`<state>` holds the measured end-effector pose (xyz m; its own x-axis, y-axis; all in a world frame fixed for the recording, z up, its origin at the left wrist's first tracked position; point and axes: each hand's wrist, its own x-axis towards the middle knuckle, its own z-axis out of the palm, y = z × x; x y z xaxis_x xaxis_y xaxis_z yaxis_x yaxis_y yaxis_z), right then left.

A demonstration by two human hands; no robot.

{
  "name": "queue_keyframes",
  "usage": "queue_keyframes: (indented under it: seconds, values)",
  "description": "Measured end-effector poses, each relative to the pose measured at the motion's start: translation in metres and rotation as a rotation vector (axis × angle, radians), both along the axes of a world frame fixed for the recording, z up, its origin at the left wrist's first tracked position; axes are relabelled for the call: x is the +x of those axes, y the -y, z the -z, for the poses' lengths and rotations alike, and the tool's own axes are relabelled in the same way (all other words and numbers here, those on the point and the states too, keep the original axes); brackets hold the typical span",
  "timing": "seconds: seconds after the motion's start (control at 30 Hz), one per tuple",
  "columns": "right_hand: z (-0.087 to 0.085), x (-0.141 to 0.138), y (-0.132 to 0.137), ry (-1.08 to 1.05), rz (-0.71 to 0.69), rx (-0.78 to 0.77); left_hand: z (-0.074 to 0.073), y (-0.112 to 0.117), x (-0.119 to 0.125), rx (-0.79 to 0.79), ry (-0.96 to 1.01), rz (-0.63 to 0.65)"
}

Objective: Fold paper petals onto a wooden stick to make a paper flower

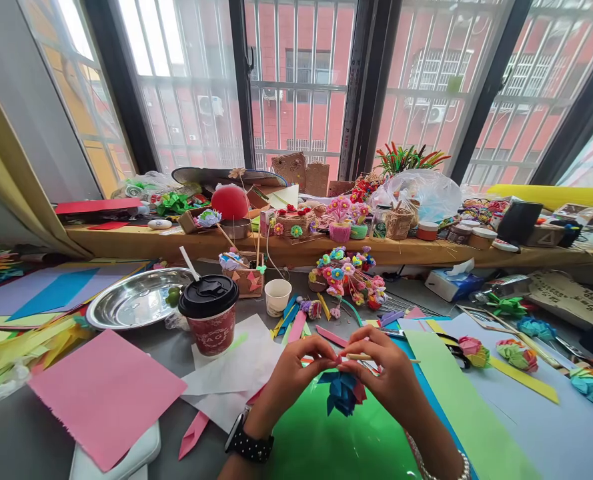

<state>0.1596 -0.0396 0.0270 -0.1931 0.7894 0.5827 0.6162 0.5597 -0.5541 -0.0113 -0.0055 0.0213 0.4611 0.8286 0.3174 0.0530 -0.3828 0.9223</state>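
My left hand (pixel 296 373) and my right hand (pixel 383 370) meet fingertip to fingertip above a green sheet (pixel 336 440). Both are pinched closed on a small folded strip of pink paper (pixel 340 358) held between them. A thin wooden stick (pixel 363 358) runs through the fingers of my right hand. Just below the hands lies a blue paper flower (pixel 343 392) with a red edge. A black watch (pixel 249 440) sits on my left wrist and a bead bracelet (pixel 446 467) on my right.
A lidded paper coffee cup (pixel 209 313), a steel dish (pixel 136 299), a small white cup (pixel 277 295) and a bunch of paper flowers (pixel 349 275) stand beyond my hands. Pink paper (pixel 103 393) lies left, light green paper (pixel 456 393) right. A cluttered wooden sill (pixel 326 250) runs under the windows.
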Motion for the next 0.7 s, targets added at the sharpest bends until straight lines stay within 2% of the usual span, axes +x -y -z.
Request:
queue_keyframes:
  seconds: [0.1,0.4,0.57,0.7]
  values:
    - [0.002,0.000,-0.001,0.034,0.020,0.014,0.000,0.000,0.001,-0.015,-0.020,-0.014]
    - [0.005,-0.004,-0.002,0.093,0.083,0.012,0.004,0.000,0.001,-0.131,0.014,0.055]
    - [-0.001,-0.004,0.000,0.126,0.063,-0.079,0.006,-0.002,0.000,-0.273,0.105,0.143]
    - [-0.007,-0.004,0.004,0.109,0.000,-0.162,0.001,0.000,-0.002,-0.349,0.098,0.212]
